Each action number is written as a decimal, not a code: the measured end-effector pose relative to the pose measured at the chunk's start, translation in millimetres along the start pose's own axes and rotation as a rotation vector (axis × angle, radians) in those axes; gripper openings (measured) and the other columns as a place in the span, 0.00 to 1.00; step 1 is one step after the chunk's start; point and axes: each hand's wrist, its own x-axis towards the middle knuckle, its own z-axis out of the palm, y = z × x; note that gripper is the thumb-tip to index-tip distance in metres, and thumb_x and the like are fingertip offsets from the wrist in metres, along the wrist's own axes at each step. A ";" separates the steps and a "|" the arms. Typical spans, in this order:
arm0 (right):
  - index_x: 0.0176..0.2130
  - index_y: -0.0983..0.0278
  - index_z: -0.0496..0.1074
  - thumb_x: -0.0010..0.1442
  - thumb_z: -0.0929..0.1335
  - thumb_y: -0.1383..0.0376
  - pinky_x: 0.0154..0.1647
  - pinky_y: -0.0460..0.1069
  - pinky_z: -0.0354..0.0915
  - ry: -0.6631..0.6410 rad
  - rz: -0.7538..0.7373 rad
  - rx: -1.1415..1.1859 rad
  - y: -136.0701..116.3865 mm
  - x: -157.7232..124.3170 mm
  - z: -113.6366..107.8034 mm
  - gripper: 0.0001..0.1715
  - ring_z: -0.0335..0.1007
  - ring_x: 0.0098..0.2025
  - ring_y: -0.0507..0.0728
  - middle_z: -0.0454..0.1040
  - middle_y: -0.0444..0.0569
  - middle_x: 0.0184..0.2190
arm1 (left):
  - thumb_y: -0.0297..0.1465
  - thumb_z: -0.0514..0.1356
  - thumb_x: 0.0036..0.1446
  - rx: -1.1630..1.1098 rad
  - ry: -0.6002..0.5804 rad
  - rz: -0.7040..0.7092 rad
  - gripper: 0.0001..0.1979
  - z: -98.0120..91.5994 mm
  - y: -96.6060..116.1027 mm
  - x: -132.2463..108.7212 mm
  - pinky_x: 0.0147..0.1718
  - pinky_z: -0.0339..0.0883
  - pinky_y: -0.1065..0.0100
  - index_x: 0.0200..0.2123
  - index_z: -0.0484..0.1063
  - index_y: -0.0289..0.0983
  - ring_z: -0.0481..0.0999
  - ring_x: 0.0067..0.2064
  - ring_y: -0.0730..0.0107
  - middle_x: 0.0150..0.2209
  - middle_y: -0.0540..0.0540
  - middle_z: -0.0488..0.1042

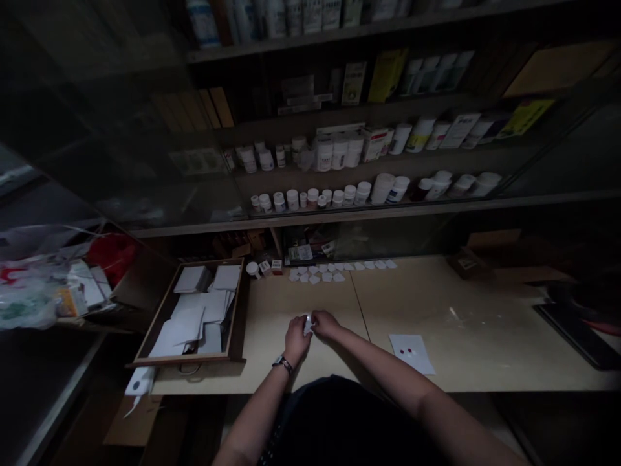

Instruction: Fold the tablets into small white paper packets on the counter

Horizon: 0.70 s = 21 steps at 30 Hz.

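Observation:
Over the tabletop, both hands meet at a small white folded paper. My left hand, with a dark band at its wrist, grips the paper's left side. On its right side, the fingers of my right hand are closed at the edge. Folds and any contents are too small and dim to make out. Small folded white paper packets lie in rows at the back of the table. To the right of my forearm, a flat white paper sheet carries two dark red pills and some smaller pale ones.
A wooden drawer holding stacked white papers stands at the left. Behind it are a white jar and small boxes. Glass-fronted shelves with many bottles rise behind the table. A black flat device and an open carton are at right.

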 end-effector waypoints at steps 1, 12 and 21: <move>0.32 0.65 0.75 0.47 0.71 0.72 0.33 0.45 0.55 -0.008 0.002 -0.005 -0.6 3.1 -1.0 0.08 0.68 0.35 0.54 0.76 0.47 0.32 | 0.25 0.58 0.51 0.018 -0.021 0.010 0.25 -1.2 0.0 1.6 0.54 0.59 0.64 0.55 0.67 0.37 0.68 0.54 0.60 0.52 0.41 0.72; 0.39 0.66 0.74 0.53 0.68 0.71 0.34 0.46 0.56 0.033 -0.112 -0.024 6.6 -7.1 1.9 0.11 0.69 0.35 0.55 0.77 0.49 0.34 | 0.24 0.57 0.51 0.081 -0.060 0.027 0.21 -11.0 7.9 3.8 0.49 0.61 0.66 0.50 0.67 0.36 0.69 0.51 0.61 0.48 0.40 0.72; 0.37 0.64 0.75 0.56 0.67 0.68 0.35 0.47 0.55 0.029 -0.296 -0.174 10.2 -18.7 -7.1 0.09 0.69 0.37 0.57 0.75 0.52 0.38 | 0.22 0.54 0.54 0.088 0.045 0.035 0.15 -6.6 5.7 -11.3 0.51 0.60 0.64 0.45 0.69 0.38 0.67 0.51 0.62 0.46 0.43 0.70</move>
